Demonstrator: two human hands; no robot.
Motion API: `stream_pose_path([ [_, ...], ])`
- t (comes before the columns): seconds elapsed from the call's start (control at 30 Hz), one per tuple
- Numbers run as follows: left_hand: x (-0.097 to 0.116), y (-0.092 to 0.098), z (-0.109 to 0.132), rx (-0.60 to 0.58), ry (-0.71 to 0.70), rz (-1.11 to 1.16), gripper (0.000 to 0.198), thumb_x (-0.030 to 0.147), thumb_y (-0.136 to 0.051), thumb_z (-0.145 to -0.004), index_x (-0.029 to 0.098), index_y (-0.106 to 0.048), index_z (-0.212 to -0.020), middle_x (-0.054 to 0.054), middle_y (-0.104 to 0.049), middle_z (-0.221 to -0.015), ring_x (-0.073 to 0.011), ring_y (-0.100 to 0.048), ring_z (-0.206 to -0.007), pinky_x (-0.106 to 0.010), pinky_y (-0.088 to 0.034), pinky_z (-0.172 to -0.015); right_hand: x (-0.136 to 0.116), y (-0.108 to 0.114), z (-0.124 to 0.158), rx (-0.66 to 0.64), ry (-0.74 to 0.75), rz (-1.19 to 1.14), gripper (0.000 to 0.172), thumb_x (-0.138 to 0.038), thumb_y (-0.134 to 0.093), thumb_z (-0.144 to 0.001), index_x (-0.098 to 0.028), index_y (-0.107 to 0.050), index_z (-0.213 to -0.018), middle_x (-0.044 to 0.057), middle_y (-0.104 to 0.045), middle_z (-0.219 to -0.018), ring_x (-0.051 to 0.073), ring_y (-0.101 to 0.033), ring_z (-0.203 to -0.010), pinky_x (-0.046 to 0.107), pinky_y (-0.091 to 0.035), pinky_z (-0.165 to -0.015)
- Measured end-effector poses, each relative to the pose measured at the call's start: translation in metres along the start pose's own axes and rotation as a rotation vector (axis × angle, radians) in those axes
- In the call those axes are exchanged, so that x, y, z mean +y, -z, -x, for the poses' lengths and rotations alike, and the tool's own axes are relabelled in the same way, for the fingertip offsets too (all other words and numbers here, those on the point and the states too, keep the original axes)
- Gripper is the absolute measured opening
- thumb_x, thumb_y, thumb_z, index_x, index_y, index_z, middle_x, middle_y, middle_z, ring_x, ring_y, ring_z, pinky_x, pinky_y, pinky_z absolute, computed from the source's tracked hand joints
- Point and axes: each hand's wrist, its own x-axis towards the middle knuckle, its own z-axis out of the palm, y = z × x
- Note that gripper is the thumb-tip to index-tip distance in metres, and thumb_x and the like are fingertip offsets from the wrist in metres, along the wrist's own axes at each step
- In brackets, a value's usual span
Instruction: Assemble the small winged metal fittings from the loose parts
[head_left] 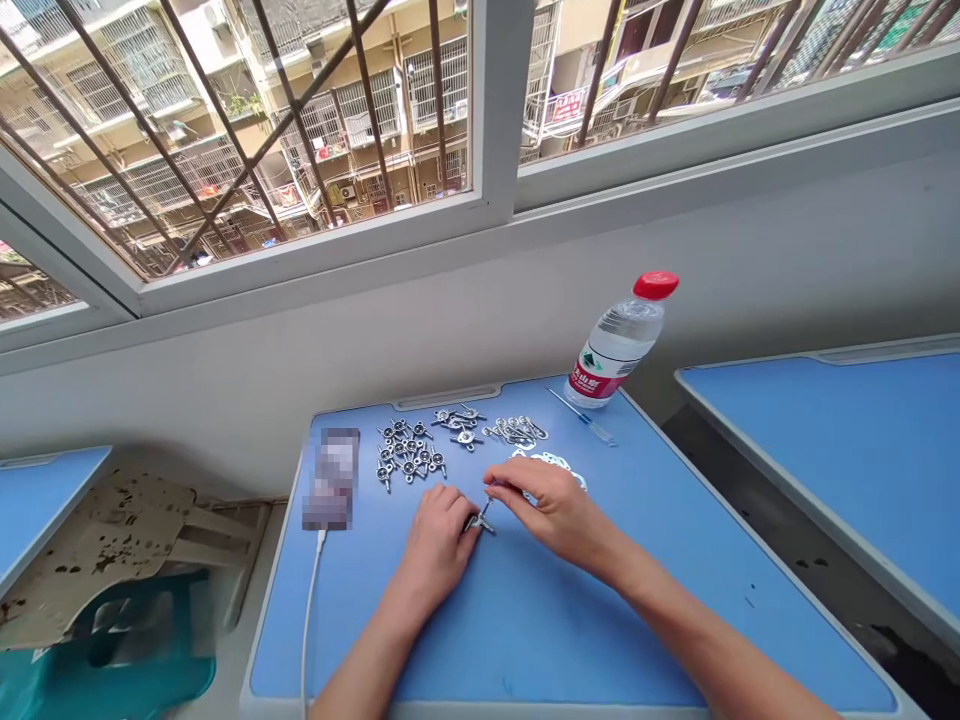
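Observation:
My left hand (439, 540) rests on the blue desk, its thumb and fingers closed on a small silver metal part (482, 523) with projecting arms. My right hand (551, 505) pinches a thin metal rod (487, 504) between thumb and fingertips, its lower end at the part. What the rod's upper end looks like is covered by the fingers. Beyond the left hand lies a cluster of similar metal parts (409, 450) with dark round centres. A few silver parts (466, 438) lie beside it. Metal clips (517, 432) and pale ring-like pieces (559, 462) lie just past the right hand.
A blurred-out phone (331, 480) with a white cable (309, 600) lies on the desk's (600, 640) left side. At the back right, a red-capped water bottle (611, 350) stands near a slim clear-handled tool (583, 418). Another blue desk (847, 430) is to the right.

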Motion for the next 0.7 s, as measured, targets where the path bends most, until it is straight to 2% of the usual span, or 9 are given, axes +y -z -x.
stream_pose_path([
  [0.17, 0.000, 0.000, 0.000, 0.017, -0.015, -0.012, 0.011, 0.011, -0.059, -0.085, 0.020, -0.057, -0.090, -0.003, -0.061, -0.089, -0.0211, -0.051, -0.085, -0.034, -0.043, -0.076, -0.001, -0.003, 0.000, 0.002, 0.019, 0.038, 0.022, -0.019, -0.044, -0.097, -0.018, -0.061, -0.082, 0.003, -0.063, -0.068, 0.015, -0.058, -0.062, 0.027, -0.044, -0.058],
  [0.33, -0.001, -0.002, 0.000, 0.027, -0.010, -0.062, 0.010, 0.014, -0.058, -0.085, 0.021, -0.057, -0.091, -0.003, -0.061, -0.090, -0.0216, -0.053, -0.086, -0.036, -0.041, -0.077, -0.002, -0.005, 0.003, 0.001, 0.056, 0.056, 0.023, -0.018, -0.041, -0.097, -0.017, -0.064, -0.093, 0.006, -0.066, -0.074, 0.018, -0.060, -0.066, 0.030, -0.048, -0.060],
  [0.47, 0.000, -0.001, -0.001, 0.024, 0.015, -0.058, 0.009, 0.015, -0.060, -0.084, 0.021, -0.057, -0.089, -0.003, -0.061, -0.091, -0.0220, -0.054, -0.088, -0.037, -0.042, -0.078, -0.007, -0.001, 0.002, -0.096, 0.045, -0.074, 0.024, -0.017, -0.042, -0.097, -0.019, -0.064, -0.104, 0.008, -0.071, -0.089, 0.019, -0.065, -0.079, 0.032, -0.053, -0.068],
  [0.7, 0.001, 0.018, 0.000, -0.116, 0.020, 0.122, 0.031, 0.004, -0.056, -0.082, 0.024, -0.059, -0.106, -0.003, -0.061, -0.101, -0.0206, -0.055, -0.097, -0.036, -0.042, -0.089, -0.002, 0.001, 0.004, -0.154, 0.047, -0.112, 0.027, -0.015, -0.040, -0.098, -0.018, -0.062, -0.112, 0.008, -0.071, -0.094, 0.019, -0.064, -0.082, 0.034, -0.054, -0.071],
])
